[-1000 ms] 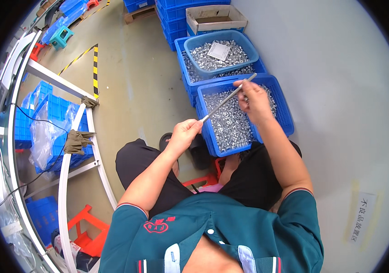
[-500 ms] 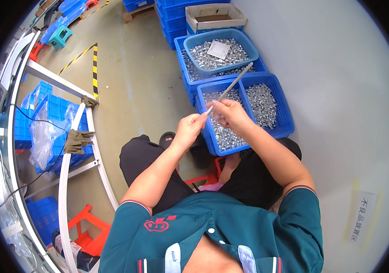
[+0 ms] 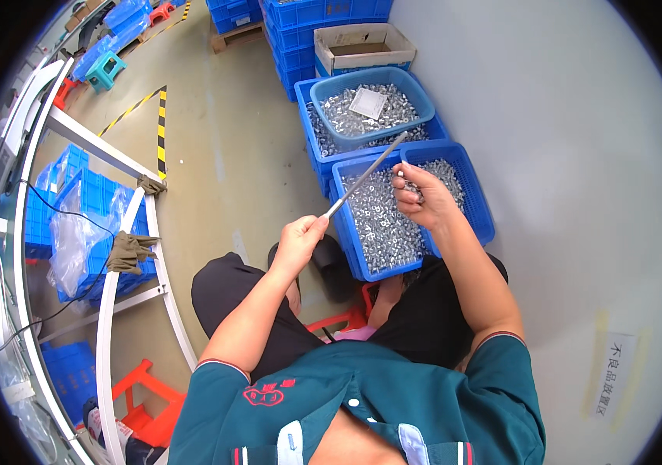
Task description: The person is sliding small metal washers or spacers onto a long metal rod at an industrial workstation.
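My left hand (image 3: 300, 239) is closed around the lower end of a thin, straight grey metal rod (image 3: 365, 178). The rod slants up and to the right over a blue divided bin (image 3: 489, 229). Above the bin's right half, my right hand (image 3: 429, 200) has its fingers curled around small silvery metal parts. One piece shows at the fingertips and others in the palm. Their exact kind is too small to tell. The same kind of parts (image 3: 381, 221) fills both compartments of the bin, which stands between my knees and the wall.
Behind the bin, a light-blue basket (image 3: 429, 110) of metal parts with a white card (image 3: 367, 103) rests on a blue crate. A worn carton (image 3: 408, 54) and stacked blue crates (image 3: 288, 58) stand beyond. A white metal frame (image 3: 106, 341) is at left, a grey wall (image 3: 563, 170) at right.
My right hand has moved off the rod, to the right, and now holds small metal parts. My left hand has shifted left and down with the rod.
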The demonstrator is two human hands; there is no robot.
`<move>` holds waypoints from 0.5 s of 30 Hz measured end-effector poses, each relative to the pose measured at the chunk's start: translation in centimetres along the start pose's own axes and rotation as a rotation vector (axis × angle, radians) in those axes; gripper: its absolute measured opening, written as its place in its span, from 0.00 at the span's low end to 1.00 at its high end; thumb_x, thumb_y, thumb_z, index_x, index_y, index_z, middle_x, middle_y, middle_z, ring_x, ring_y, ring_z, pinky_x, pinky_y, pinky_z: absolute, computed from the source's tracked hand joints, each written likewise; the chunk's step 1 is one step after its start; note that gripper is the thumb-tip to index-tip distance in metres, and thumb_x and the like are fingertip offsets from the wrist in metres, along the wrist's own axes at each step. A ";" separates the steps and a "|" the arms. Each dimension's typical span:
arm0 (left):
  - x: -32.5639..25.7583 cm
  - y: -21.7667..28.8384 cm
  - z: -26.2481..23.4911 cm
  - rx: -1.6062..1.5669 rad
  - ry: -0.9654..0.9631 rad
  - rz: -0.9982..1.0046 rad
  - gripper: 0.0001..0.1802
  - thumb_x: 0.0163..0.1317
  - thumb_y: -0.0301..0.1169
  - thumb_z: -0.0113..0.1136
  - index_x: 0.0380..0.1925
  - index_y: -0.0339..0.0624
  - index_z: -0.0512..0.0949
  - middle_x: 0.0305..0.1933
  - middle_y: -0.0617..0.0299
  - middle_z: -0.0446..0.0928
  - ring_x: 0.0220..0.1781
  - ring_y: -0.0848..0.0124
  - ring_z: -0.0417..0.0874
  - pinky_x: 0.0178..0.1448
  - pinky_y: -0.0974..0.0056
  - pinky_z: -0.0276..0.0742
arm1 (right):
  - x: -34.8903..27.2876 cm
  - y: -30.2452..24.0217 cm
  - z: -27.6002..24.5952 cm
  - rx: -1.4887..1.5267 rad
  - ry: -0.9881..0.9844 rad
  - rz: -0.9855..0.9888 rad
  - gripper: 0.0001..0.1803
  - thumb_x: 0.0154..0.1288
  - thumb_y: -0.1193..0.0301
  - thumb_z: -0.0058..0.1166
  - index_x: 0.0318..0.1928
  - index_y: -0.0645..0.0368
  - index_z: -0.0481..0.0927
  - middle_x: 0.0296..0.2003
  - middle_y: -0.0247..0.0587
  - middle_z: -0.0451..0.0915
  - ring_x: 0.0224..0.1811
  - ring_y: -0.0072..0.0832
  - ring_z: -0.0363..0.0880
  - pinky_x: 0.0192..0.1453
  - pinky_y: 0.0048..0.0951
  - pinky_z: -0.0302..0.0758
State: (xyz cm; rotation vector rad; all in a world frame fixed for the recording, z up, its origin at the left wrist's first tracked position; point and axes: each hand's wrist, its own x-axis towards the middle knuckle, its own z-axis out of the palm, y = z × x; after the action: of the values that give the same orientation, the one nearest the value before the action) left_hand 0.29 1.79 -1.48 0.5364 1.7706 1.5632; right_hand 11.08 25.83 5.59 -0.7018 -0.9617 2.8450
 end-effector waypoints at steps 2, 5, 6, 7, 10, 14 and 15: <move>-0.3 0.2 -0.2 0.014 -0.007 0.013 0.21 0.64 0.43 0.53 0.17 0.41 0.70 0.15 0.75 0.61 0.19 0.84 0.58 0.22 0.73 0.53 | -0.1 -0.4 -0.2 0.021 -0.003 -0.034 0.10 0.67 0.64 0.48 0.38 0.58 0.71 0.25 0.32 0.69 0.16 0.12 0.59 0.14 0.13 0.52; -0.8 0.2 -0.6 0.020 -0.008 0.060 0.21 0.64 0.42 0.54 0.17 0.41 0.70 0.15 0.75 0.60 0.20 0.84 0.57 0.23 0.73 0.53 | -0.2 -0.9 -0.2 0.092 0.061 -0.108 0.09 0.67 0.66 0.49 0.39 0.58 0.71 0.26 0.31 0.70 0.17 0.12 0.60 0.15 0.13 0.53; -0.7 -0.1 -0.7 0.031 -0.009 0.082 0.20 0.64 0.42 0.54 0.17 0.40 0.70 0.15 0.75 0.60 0.20 0.84 0.57 0.23 0.73 0.53 | -0.2 -1.3 -0.2 0.099 0.064 -0.118 0.08 0.66 0.67 0.50 0.40 0.58 0.71 0.27 0.32 0.70 0.17 0.13 0.60 0.15 0.13 0.54; -0.8 -0.2 -0.8 0.041 -0.012 0.104 0.20 0.63 0.41 0.55 0.17 0.40 0.71 0.16 0.75 0.60 0.20 0.84 0.57 0.23 0.73 0.53 | -0.2 -1.5 -0.2 0.096 0.062 -0.122 0.08 0.66 0.67 0.50 0.40 0.58 0.71 0.27 0.32 0.70 0.17 0.13 0.60 0.15 0.13 0.54; -1.0 -0.2 -1.0 0.090 -0.009 0.096 0.19 0.63 0.41 0.56 0.19 0.39 0.72 0.16 0.75 0.60 0.21 0.84 0.58 0.23 0.72 0.54 | -0.3 -2.2 -0.6 0.157 0.051 -0.122 0.08 0.65 0.67 0.51 0.40 0.57 0.72 0.28 0.32 0.71 0.17 0.13 0.60 0.15 0.13 0.55; -1.3 -0.2 -1.1 0.103 -0.020 0.097 0.18 0.62 0.41 0.56 0.20 0.39 0.74 0.16 0.75 0.61 0.21 0.84 0.59 0.24 0.72 0.55 | -0.4 -2.2 -0.9 0.110 0.041 -0.163 0.08 0.64 0.65 0.53 0.38 0.56 0.74 0.26 0.31 0.70 0.16 0.13 0.60 0.14 0.14 0.52; -1.3 -0.5 -1.2 0.095 -0.034 0.098 0.18 0.62 0.41 0.56 0.21 0.39 0.74 0.16 0.75 0.61 0.21 0.84 0.59 0.24 0.72 0.55 | -0.4 -2.1 -0.7 0.110 0.040 -0.164 0.08 0.64 0.65 0.53 0.38 0.56 0.74 0.26 0.31 0.70 0.16 0.13 0.60 0.14 0.14 0.52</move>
State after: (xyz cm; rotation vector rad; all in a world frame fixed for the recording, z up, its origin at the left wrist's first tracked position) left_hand 0.36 0.00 -1.61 0.7007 1.8241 1.5317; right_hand 11.58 27.84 6.46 -0.6346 -0.8100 2.7063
